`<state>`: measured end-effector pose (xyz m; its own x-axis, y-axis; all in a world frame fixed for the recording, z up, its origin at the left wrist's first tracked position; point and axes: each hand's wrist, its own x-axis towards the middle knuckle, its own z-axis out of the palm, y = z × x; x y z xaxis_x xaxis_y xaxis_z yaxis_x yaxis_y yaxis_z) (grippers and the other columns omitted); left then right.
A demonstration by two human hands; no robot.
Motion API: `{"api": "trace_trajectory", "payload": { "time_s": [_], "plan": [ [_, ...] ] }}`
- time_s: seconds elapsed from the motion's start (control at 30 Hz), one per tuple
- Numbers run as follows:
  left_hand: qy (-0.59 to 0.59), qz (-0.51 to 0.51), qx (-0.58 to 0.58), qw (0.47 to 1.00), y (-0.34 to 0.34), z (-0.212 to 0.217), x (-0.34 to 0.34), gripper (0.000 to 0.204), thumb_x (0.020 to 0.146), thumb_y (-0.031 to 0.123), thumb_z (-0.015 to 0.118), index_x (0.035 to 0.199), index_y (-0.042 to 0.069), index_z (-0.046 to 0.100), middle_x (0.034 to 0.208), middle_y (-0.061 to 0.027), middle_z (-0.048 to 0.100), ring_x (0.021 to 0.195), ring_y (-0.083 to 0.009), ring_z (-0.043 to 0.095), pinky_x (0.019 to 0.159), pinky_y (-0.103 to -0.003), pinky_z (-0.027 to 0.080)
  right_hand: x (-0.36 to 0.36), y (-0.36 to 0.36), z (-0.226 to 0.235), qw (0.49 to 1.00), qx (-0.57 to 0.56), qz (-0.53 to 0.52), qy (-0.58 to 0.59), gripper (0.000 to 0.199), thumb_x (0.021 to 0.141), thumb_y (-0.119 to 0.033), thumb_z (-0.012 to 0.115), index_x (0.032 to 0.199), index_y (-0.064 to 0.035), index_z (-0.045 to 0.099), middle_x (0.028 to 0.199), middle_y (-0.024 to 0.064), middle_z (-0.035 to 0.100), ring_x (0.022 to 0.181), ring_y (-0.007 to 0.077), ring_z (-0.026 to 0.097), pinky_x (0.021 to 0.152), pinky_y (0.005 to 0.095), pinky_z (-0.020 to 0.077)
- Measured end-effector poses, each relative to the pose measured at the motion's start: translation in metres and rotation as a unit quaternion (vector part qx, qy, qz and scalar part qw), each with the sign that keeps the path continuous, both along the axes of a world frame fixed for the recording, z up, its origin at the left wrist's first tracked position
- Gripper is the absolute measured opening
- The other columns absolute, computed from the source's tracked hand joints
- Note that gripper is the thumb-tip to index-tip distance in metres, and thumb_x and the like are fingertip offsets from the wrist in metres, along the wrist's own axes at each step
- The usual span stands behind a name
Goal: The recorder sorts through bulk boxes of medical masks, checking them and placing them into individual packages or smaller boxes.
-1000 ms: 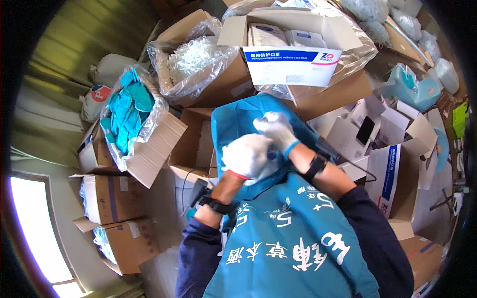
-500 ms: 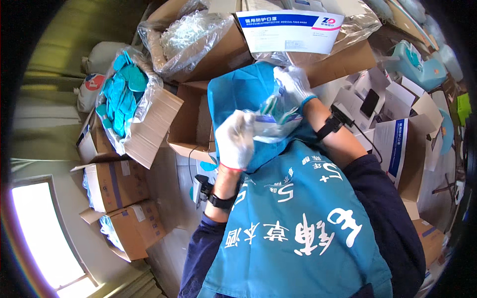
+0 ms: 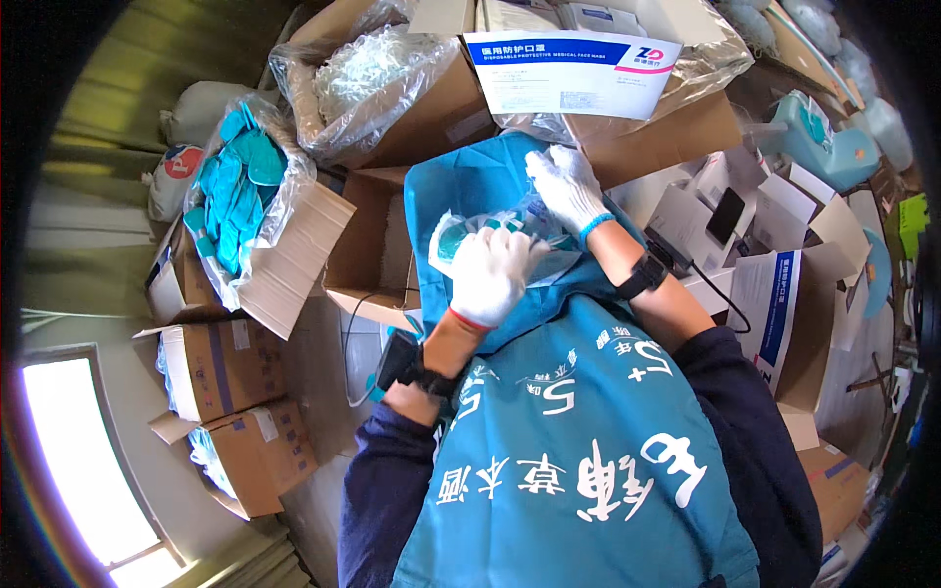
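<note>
A clear plastic bag (image 3: 555, 263) with teal pieces inside lies on the blue-green cloth of the apron (image 3: 431, 201) spread over my lap. My left hand (image 3: 490, 272), in a white knit glove with a red cuff edge, rests on top of the bag, its fingers laid over the plastic and the thumb apart. My right hand (image 3: 569, 188), in a white glove with a blue cuff, pinches the bag's far right end. The left palm and part of the bag under it are hidden.
An opened carton of teal masks (image 3: 240, 186) stands at the left. Beyond my lap sit a plastic-lined box of white straps (image 3: 377, 73) and a carton with a white-and-blue printed panel (image 3: 578, 78). At the right, a phone (image 3: 725, 216) lies among white boxes. Cartons (image 3: 250, 456) are stacked lower left.
The bag has come down from between my raised hands and lies flatter on the cloth. My left hand has moved right and up, from the bag's edge onto its top.
</note>
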<state>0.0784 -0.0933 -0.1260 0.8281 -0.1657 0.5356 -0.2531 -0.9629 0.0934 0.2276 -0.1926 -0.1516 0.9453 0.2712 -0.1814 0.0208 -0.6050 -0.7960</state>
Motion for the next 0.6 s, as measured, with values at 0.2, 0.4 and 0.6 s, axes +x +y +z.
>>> {"api": "trace_trajectory", "payload": {
  "time_s": [0.2, 0.4, 0.6],
  "plan": [
    [0.145, 0.002, -0.288, 0.947, -0.008, 0.015, -0.013, 0.021, 0.091, 0.017, 0.061, 0.074, 0.006, 0.059, 0.066, -0.0144, 0.058, 0.058, -0.0305, 0.06, 0.05, -0.036, 0.046, 0.008, 0.018, -0.023, 0.99, -0.039, 0.032, -0.129, 0.048, 0.091, -0.043, 0.047, 0.087, 0.002, 0.064, 0.091, 0.0278, 0.063, 0.09, 0.0435, 0.061, 0.079, 0.0507, 0.0471],
    [0.139, -0.1, -0.291, 0.941, -0.02, 0.06, -0.047, 0.015, 0.091, 0.013, 0.058, 0.08, 0.004, 0.063, 0.071, -0.0131, 0.06, 0.063, -0.0288, 0.062, 0.057, -0.033, 0.049, 0.045, 0.011, -0.066, 0.965, -0.068, 0.113, -0.228, 0.033, 0.088, -0.031, 0.048, 0.079, -0.0045, 0.066, 0.082, 0.023, 0.066, 0.08, 0.0379, 0.065, 0.069, 0.0475, 0.0513],
    [0.02, 0.097, -0.658, 0.746, 0.003, 0.04, -0.039, 0.027, 0.099, 0.021, 0.051, 0.084, 0.003, 0.064, 0.075, 0.0033, 0.06, 0.067, -0.0073, 0.052, 0.063, -0.022, 0.043, 0.024, -0.008, 0.007, 0.978, -0.078, 0.196, 0.002, 0.043, 0.086, -0.041, 0.051, 0.095, -0.0019, 0.067, 0.093, 0.0254, 0.065, 0.085, 0.0413, 0.063, 0.076, 0.0474, 0.0485]
  ]
}}
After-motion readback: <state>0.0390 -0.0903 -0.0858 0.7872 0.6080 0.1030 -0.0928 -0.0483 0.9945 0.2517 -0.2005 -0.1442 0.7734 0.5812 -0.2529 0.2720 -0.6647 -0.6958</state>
